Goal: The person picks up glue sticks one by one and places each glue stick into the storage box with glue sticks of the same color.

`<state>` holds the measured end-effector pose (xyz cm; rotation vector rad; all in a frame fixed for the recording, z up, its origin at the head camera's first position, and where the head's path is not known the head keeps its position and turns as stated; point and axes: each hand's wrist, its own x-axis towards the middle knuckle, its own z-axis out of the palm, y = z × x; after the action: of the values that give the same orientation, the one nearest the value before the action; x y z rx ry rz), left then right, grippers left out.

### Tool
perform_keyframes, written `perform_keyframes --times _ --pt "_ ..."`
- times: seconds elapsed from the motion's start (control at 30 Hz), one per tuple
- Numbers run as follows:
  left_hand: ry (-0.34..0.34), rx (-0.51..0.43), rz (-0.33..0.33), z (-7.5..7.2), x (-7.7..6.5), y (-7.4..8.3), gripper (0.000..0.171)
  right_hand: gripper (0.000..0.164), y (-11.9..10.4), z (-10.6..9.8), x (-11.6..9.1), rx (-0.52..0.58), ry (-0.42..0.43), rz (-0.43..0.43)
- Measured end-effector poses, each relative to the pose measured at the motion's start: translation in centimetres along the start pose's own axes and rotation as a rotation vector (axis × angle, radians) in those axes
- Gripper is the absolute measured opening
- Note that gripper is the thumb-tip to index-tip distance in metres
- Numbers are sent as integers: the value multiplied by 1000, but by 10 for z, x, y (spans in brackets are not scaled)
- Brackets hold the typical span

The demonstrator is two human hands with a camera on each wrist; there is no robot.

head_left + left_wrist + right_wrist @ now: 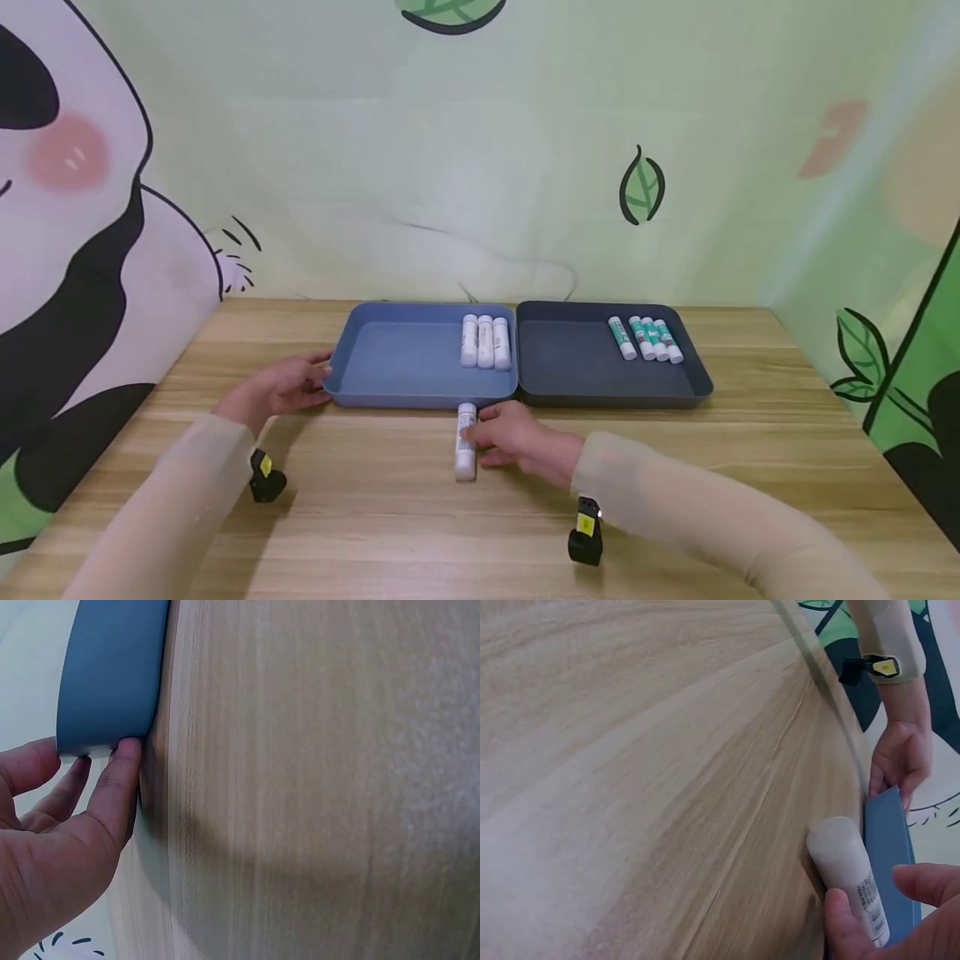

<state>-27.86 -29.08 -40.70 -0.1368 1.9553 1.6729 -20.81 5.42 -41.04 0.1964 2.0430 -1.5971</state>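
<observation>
A white glue stick (pixel 466 462) with a printed barcode label lies on the table, in front of the blue tray (pixel 397 358). My right hand (pixel 517 437) is beside it, one finger overlapping its label in the head view. In the right wrist view, thumb and finger are spread around the lower part of the glue stick (pixel 840 851). My left hand (pixel 288 383) is at the blue tray's left end. Its fingertips touch the tray's outer wall (pixel 112 675) near the corner in the left wrist view.
Three white glue sticks (pixel 485 342) lie side by side at the right of the blue tray. Against that tray stands a dark grey tray (pixel 570 367), holding several green-and-white glue sticks (pixel 621 337). A printed backdrop (pixel 480 167) rises behind the wooden table (pixel 360 517).
</observation>
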Motion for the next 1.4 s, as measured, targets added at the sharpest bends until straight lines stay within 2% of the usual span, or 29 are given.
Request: perform_keyframes --times 0.3,0.53,0.7,0.83,0.97,1.13,1.4 --pt "6 12 -41 1 1 -4 69 58 5 14 -1 -43 60 -29" --pt "-5 24 -20 1 1 -1 71 53 2 19 -1 -136 139 -40" --pt "15 22 -41 1 2 2 69 54 -2 18 1 -184 147 -66" --pt "24 14 -53 2 1 3 69 52 0 16 0 -165 138 -81" --pt "28 13 -54 1 0 2 70 43 1 14 -1 -147 113 -90" --pt "17 17 -45 0 0 2 70 40 -1 11 -1 -152 87 -54" --pt "25 -12 -52 1 0 3 70 46 -2 6 -2 -2 27 18"
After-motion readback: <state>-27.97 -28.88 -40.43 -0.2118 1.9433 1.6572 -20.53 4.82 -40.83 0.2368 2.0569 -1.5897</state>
